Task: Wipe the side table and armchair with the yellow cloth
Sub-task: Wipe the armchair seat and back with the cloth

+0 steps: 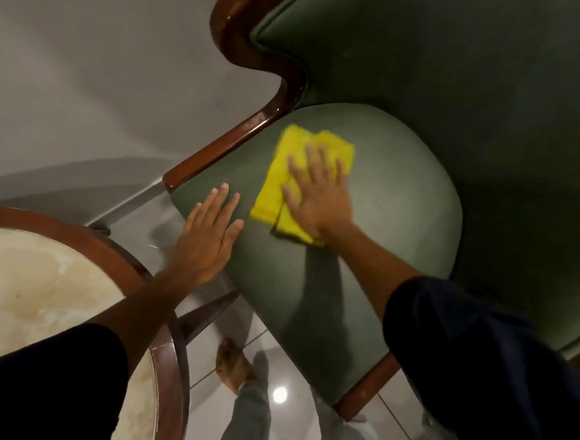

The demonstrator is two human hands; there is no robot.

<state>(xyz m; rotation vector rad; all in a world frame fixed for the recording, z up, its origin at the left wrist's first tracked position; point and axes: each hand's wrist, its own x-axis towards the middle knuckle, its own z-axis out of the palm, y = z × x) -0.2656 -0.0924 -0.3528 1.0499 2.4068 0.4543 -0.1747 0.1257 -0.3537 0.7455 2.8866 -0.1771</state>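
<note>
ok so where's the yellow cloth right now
In the head view, the yellow cloth lies flat on the armchair's green seat cushion, pinned under the right hand, with the left hand just beside it.

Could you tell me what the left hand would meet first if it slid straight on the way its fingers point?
Probably the wooden armrest: the left hand lies flat on the green seat cushion, fingers pointing toward it.
</note>
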